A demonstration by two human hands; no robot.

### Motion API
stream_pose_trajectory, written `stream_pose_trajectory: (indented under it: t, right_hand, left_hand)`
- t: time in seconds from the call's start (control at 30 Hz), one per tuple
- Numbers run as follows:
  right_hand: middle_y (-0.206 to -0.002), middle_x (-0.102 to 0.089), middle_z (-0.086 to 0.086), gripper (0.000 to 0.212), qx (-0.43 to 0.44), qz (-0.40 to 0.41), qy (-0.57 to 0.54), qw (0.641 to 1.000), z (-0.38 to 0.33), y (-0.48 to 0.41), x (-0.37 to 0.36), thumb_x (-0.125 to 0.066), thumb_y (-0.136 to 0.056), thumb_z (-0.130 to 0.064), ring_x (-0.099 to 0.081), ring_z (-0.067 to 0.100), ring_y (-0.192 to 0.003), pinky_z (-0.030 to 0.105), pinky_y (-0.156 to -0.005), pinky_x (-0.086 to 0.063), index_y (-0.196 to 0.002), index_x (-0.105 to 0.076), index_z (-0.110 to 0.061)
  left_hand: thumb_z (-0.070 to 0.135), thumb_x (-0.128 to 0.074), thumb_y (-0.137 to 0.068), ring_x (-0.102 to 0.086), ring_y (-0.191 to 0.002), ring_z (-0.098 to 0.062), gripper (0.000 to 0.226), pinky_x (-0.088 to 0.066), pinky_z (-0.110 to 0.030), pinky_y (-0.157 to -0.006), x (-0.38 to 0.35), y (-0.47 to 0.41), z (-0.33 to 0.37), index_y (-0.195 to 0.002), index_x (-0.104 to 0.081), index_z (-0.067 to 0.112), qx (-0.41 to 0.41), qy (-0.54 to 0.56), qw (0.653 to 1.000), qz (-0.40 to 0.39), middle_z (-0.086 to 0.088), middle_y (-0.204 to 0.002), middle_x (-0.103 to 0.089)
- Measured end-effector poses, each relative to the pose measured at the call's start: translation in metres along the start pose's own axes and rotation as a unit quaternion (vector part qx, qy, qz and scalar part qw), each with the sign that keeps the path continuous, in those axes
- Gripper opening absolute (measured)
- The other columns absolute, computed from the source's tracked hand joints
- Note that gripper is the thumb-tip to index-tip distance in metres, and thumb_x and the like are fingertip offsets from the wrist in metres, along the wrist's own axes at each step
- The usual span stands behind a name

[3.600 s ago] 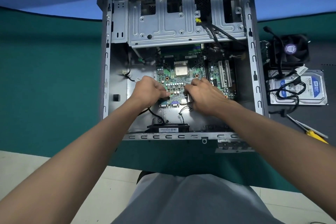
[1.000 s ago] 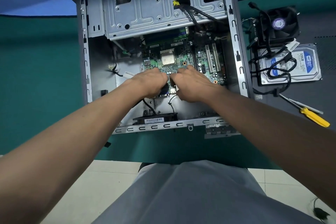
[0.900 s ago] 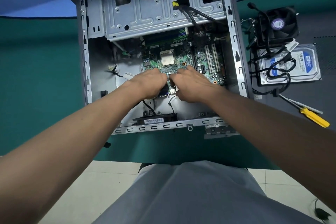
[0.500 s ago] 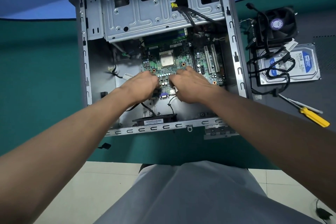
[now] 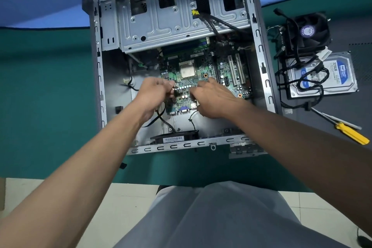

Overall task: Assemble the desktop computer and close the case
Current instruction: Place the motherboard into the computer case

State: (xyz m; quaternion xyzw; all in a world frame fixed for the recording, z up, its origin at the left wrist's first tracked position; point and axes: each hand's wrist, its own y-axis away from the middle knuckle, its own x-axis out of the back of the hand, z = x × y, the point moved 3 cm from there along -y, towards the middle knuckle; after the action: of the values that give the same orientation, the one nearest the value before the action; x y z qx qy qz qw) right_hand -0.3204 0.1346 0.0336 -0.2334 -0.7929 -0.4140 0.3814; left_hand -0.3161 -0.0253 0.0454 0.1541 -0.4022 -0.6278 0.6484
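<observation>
Open computer case (image 5: pixel 98 78) lying on its side on the green worktop (image 5: pixel 44 96), with the motherboard (image 5: pixel 209 70) inside. Left hand (image 5: pixel 154 96) — fingers curled — pinches a small cable connector (image 5: pixel 175 90) just above the board. Right hand (image 5: pixel 213 99) rests at the board's near edge — its grip cannot be told.

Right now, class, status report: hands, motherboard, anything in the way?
Left hand pinches a cable connector over the motherboard. Right hand rests on it, grip unclear. Black cables loose at near edge.
</observation>
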Motion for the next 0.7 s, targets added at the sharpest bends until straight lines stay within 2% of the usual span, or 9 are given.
stream_pose_trajectory:
  t: [0.07, 0.13, 0.2, 0.3, 0.37, 0.5, 0.7]
  right_hand:
    - [-0.131, -0.048, 0.02, 0.029, 0.004, 0.0, 0.004, 1.0, 0.0, -0.001, -0.001, -0.055, -0.082, -0.003, -0.037, 0.04, -0.127, 0.05, -0.106, -0.035, -0.11, -0.054, -0.011]
    - [-0.131, -0.049, 0.019, 0.03, 0.006, 0.001, 0.01, 1.0, -0.001, -0.001, -0.002, -0.056, -0.083, -0.006, -0.038, 0.039, -0.126, 0.049, -0.105, -0.035, -0.113, -0.053, -0.012]
    - [-0.132, -0.048, 0.019, 0.031, 0.002, 0.001, 0.012, 1.0, -0.001, -0.001, -0.002, -0.057, -0.084, -0.007, -0.037, 0.04, -0.127, 0.049, -0.104, -0.036, -0.114, -0.054, -0.013]
    - [-0.132, -0.048, 0.018, 0.031, -0.003, 0.001, 0.011, 1.0, 0.0, 0.0, -0.002, -0.058, -0.084, -0.007, -0.037, 0.039, -0.126, 0.049, -0.102, -0.038, -0.114, -0.054, -0.014]
    - [-0.129, -0.05, 0.017, 0.031, -0.002, 0.004, 0.011, 1.0, 0.0, 0.0, -0.002, -0.059, -0.085, -0.008, -0.039, 0.038, -0.124, 0.048, -0.1, -0.039, -0.115, -0.054, -0.014]
    - [-0.121, -0.054, 0.015, 0.025, -0.001, 0.006, 0.004, 1.0, -0.002, 0.001, -0.001, -0.059, -0.085, -0.008, -0.042, 0.034, -0.118, 0.046, -0.098, -0.04, -0.109, -0.055, -0.013]
    - [-0.112, -0.055, 0.012, 0.026, -0.001, 0.007, -0.007, 1.0, -0.002, 0.002, 0.0, -0.058, -0.086, -0.007, -0.043, 0.033, -0.115, 0.045, -0.098, -0.039, -0.11, -0.056, -0.013]
  left_hand:
    - [0.007, -0.061, -0.09, -0.06, -0.071, -0.016, 0.011, -0.047, -0.024, -0.066, 0.012, 0.01, 0.007, -0.087, -0.071, 0.005, -0.009, 0.131, 0.986, -0.104, -0.008, -0.079, -0.068]
    - [0.005, -0.066, -0.081, -0.066, -0.076, -0.014, 0.014, -0.053, -0.022, -0.073, 0.02, 0.019, 0.006, -0.091, -0.076, 0.006, -0.023, 0.181, 0.963, -0.199, -0.007, -0.08, -0.071]
    - [0.007, -0.075, -0.074, -0.067, -0.082, -0.016, 0.017, -0.051, -0.023, -0.084, 0.026, 0.025, 0.001, -0.09, -0.079, 0.009, -0.022, 0.202, 0.947, -0.249, -0.008, -0.082, -0.073]
    - [0.016, -0.095, -0.051, -0.066, -0.083, -0.021, 0.04, -0.049, -0.026, -0.093, 0.029, 0.029, -0.004, -0.086, -0.079, 0.008, -0.016, 0.237, 0.926, -0.294, -0.008, -0.079, -0.071]
    - [0.018, -0.097, -0.046, -0.066, -0.08, -0.021, 0.042, -0.052, -0.025, -0.089, 0.029, 0.032, -0.004, -0.082, -0.078, 0.009, -0.022, 0.245, 0.915, -0.32, -0.008, -0.077, -0.07]
    - [0.013, -0.095, -0.052, -0.066, -0.08, -0.019, 0.035, -0.052, -0.021, -0.077, 0.027, 0.038, -0.003, -0.083, -0.078, 0.009, -0.035, 0.246, 0.893, -0.375, -0.008, -0.077, -0.071]
    - [0.011, -0.092, -0.057, -0.066, -0.083, -0.017, 0.03, -0.052, -0.016, -0.068, 0.027, 0.042, -0.002, -0.084, -0.078, 0.01, -0.042, 0.257, 0.88, -0.396, -0.008, -0.079, -0.071]
